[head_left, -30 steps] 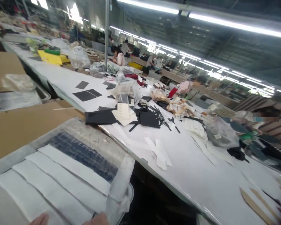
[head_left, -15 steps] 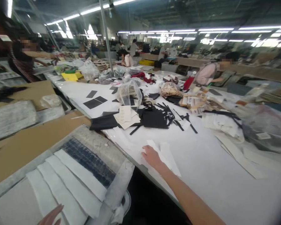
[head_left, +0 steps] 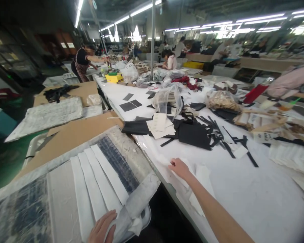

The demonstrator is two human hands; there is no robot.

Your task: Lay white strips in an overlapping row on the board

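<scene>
My right hand (head_left: 180, 167) reaches across the gap onto the long white table (head_left: 243, 199) and rests with curled fingers on a white fabric strip (head_left: 201, 175) near the table's edge; whether it grips the strip is unclear. My left hand (head_left: 101, 227) lies at the bottom of the view with fingers bent over the near edge of a stack of white fabric strips (head_left: 96, 189), which are laid side by side on a plastic-covered tray (head_left: 131, 162).
Black fabric pieces (head_left: 192, 133), white paper cards (head_left: 159, 123) and a clear plastic bag (head_left: 168, 98) lie farther along the table. Brown cardboard (head_left: 73, 135) lies to the left. A dark gap separates tray and table. Other people work at benches behind.
The view has swung left and down. My right hand has stayed on the white strip, and my left hand has come forward onto the edge of the strip stack.
</scene>
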